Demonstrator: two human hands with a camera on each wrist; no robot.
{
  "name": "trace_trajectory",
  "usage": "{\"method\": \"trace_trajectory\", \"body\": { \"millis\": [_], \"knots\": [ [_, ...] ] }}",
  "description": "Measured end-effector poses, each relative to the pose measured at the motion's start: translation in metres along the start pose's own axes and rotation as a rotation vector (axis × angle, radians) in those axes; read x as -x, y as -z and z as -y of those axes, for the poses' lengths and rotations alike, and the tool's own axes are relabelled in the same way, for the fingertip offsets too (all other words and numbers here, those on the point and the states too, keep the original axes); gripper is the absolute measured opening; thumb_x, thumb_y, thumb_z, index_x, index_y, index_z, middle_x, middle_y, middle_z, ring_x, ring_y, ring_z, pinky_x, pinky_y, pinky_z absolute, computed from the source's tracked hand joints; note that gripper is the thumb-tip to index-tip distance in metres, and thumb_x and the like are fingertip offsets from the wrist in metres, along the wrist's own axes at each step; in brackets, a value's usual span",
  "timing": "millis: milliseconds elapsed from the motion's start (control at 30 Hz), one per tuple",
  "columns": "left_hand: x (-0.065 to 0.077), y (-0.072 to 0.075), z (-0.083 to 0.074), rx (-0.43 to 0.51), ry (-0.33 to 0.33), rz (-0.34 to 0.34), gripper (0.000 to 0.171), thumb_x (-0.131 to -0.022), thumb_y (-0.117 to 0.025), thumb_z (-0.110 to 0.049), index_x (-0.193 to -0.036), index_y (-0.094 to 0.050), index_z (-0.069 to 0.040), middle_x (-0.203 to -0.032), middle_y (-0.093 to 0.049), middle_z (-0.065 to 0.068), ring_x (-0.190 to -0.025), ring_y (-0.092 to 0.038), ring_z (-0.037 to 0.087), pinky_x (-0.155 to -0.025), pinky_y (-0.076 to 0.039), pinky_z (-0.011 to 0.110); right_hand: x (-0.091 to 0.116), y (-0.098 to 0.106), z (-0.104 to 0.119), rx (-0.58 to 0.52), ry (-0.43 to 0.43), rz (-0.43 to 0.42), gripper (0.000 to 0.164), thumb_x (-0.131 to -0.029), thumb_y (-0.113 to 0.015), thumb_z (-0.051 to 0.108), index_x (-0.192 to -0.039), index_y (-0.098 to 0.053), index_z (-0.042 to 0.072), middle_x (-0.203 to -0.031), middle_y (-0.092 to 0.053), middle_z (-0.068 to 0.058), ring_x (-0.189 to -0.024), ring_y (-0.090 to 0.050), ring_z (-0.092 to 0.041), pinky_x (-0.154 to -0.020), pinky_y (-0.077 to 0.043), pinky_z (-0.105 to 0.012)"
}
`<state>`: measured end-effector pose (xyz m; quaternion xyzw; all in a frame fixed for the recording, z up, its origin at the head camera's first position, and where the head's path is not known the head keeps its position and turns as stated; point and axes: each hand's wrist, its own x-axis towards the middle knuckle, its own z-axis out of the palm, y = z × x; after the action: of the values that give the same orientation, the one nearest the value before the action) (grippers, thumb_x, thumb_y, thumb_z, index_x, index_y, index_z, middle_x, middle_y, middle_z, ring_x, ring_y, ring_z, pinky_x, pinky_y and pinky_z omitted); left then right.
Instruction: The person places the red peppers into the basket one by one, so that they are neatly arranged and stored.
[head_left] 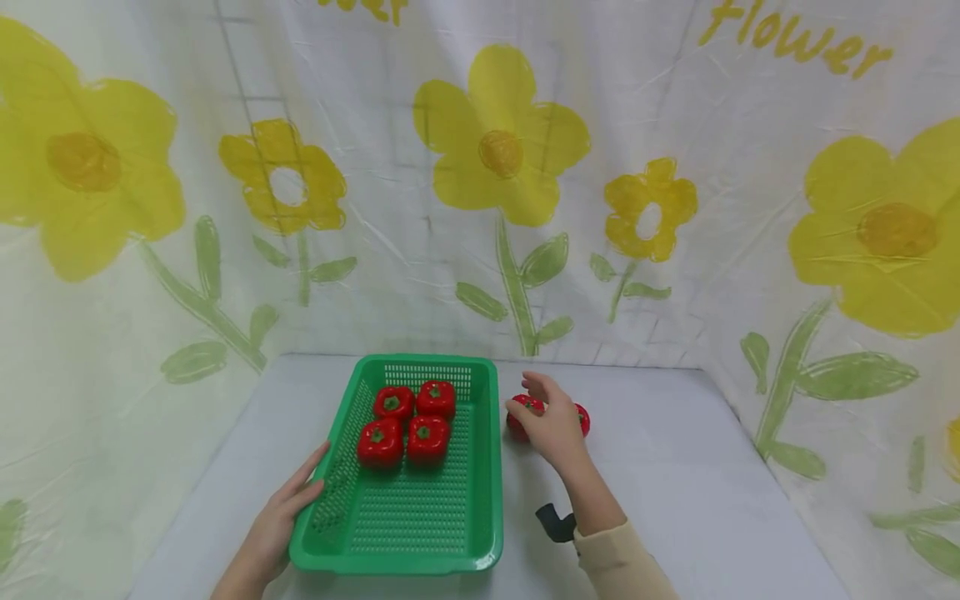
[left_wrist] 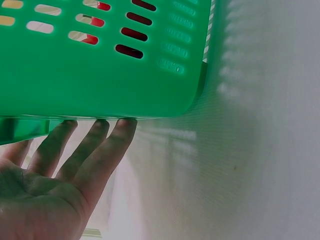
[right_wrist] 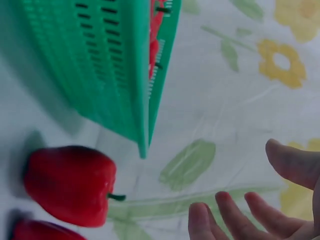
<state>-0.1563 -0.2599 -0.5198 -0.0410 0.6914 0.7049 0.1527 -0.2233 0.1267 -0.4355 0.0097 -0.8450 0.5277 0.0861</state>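
Note:
A green plastic basket (head_left: 420,564) with slotted walls holds several red bell peppers (head_left: 381,443) toward its far left part. My left hand (head_left: 279,521) rests against the basket's left side, its nearly straight fingertips (left_wrist: 127,125) touching the green plastic in the left wrist view. To the right of the basket, two more bell peppers lie on the table: one (right_wrist: 72,186) near the basket, the other (head_left: 582,420) partly behind my right hand. That right hand (head_left: 553,421) hovers over them, thumb and fingers spread apart and nothing between them, as the right wrist view also shows.
The table (head_left: 675,483) is white. Behind it and along its sides hangs a white curtain (head_left: 420,275) printed with yellow flowers. A black curved piece (head_left: 555,523) sits at my right wrist, beside the beige sleeve (head_left: 622,562).

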Motion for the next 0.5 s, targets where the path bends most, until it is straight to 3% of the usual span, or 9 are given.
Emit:
{"method": "trace_trajectory", "body": {
  "millis": [100,267,400,500],
  "knots": [
    [0.000,-0.001,0.000,0.001,0.000,-0.006,0.059,-0.108,-0.041,-0.038,-0.163,-0.018,-0.032,-0.169,-0.011,0.013,-0.138,-0.047,0.027,-0.096,-0.057,0.039,-0.002,0.008,-0.005,0.026,-0.007,-0.023,0.054,-0.091,-0.076,0.021,-0.141,-0.057,0.016,-0.139,-0.062,-0.009,-0.128,-0.058,-0.031,-0.098,-0.056,-0.048],
    [0.000,-0.001,-0.001,-0.004,-0.006,0.003,0.060,-0.108,-0.041,-0.038,-0.163,-0.017,-0.032,-0.170,-0.009,0.012,-0.141,-0.042,0.025,-0.098,-0.056,0.038,-0.006,0.023,-0.014,0.078,-0.023,-0.042,0.058,-0.089,-0.078,0.022,-0.141,-0.055,0.015,-0.142,-0.060,-0.011,-0.128,-0.056,-0.033,-0.101,-0.052,-0.053],
    [0.000,-0.002,-0.001,0.006,-0.001,-0.005,0.060,-0.108,-0.041,-0.038,-0.163,-0.018,-0.032,-0.170,-0.010,0.012,-0.143,-0.039,0.031,-0.098,-0.056,0.039,-0.013,0.035,-0.027,0.112,-0.067,-0.034,0.063,-0.089,-0.078,0.024,-0.145,-0.051,0.015,-0.148,-0.054,-0.014,-0.138,-0.047,-0.035,-0.107,-0.047,-0.059],
    [0.000,-0.001,0.000,0.005,-0.001,-0.011,0.060,-0.108,-0.042,-0.039,-0.163,-0.018,-0.032,-0.169,-0.012,0.013,-0.141,-0.044,0.030,-0.097,-0.057,0.038,-0.018,0.044,-0.040,0.147,-0.121,-0.021,0.071,-0.088,-0.079,0.023,-0.150,-0.045,0.016,-0.153,-0.047,-0.016,-0.142,-0.040,-0.039,-0.107,-0.045,-0.062]
  ]
}}
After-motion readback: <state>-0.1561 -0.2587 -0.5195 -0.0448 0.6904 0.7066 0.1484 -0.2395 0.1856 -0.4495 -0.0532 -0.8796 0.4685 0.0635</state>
